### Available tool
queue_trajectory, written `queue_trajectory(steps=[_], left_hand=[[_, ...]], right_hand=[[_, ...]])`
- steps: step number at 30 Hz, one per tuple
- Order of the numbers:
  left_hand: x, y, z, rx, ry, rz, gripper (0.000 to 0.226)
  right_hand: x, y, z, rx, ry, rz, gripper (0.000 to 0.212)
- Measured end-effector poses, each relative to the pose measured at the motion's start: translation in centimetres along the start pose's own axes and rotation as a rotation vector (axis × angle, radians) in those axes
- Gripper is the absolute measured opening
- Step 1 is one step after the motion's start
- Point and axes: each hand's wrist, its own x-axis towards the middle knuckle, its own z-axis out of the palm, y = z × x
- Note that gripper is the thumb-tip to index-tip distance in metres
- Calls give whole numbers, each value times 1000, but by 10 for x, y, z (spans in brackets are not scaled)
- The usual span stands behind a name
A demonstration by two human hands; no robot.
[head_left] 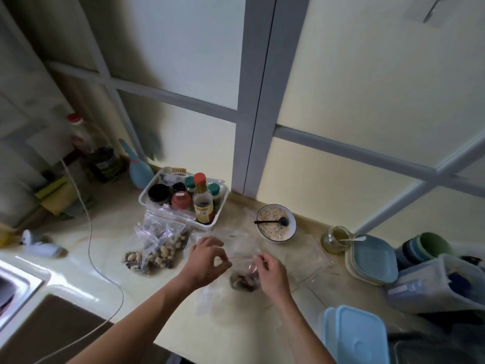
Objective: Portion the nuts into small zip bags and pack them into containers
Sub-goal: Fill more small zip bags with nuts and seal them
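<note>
Head view: the left hand [207,258] and right hand [270,271] each pinch one end of the top edge of a small zip bag [244,274] above the counter [105,232]. The bag holds a few nuts [244,282]. Filled bags [157,248] lie to the left, a blue-lidded container [359,337] to the right.

I am looking down on a pale, glossy countertop [110,248] that is catching soft daylight. Frosted glass panels [380,82] in grey frames [258,101] are rising behind it, glowing cream. A steel sink [15,287] is showing at the left edge, and shadow is darkening the upper left corner.
</note>
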Motion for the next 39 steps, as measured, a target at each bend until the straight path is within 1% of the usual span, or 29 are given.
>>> queue_trajectory(steps=[3,5,6,8,10,12,16,19,22,24,26,28,30,32,34,35,37,39], left_hand=[[-4,3,1,-149,33,32,27],[-10,8,-3,-318,33,-21,34],[-14,11,-6,-454,18,-73,42],[-21,14,-7,-805,-66,-243,59],[-27,13,-6,-1023,-153,-381,74],[-32,7,-8,-1078,-179,-387,84],[-42,-3,-20,-1169,-178,-298,88],[-45,-20,-33,-1207,-121,-274,91],[-51,-51,-45,-1207,-36,-267,84],[-59,-74,-51,-1204,-2,-284,70],[-68,-98,-52,-1141,-15,-302,54],[-75,-123,-50,-974,-58,-285,54],[-74,-143,-50,-769,-71,-279,57],[-68,-157,-56,-585,-68,-300,60],[-58,-165,-63,-454,-83,-305,64],[-54,-169,-65,-400,-72,-299,61],[-47,-177,-67,-313,-21,-300,48],[-43,-178,-71,-277,39,-324,30]], right_hand=[[-2,-9,-6,27,63,-27,22],[-4,-16,-10,44,130,-74,25],[-5,-22,-11,76,143,-81,26],[-8,-36,-11,177,142,-88,25],[-10,-51,-10,241,150,-108,25],[-12,-66,-4,277,169,-127,27],[-18,-97,17,414,168,-64,30],[-23,-120,40,531,129,-36,31],[-23,-130,70,587,67,34,33],[-19,-128,98,551,18,120,35],[-14,-121,128,454,-19,210,34],[-12,-117,155,364,-34,289,31],[-7,-114,178,338,-39,335,31],[-2,-120,194,310,11,318,31],[5,-127,206,273,78,276,26],[9,-131,210,256,92,262,19],[13,-133,217,226,80,273,9],[15,-132,221,186,55,296,12]])
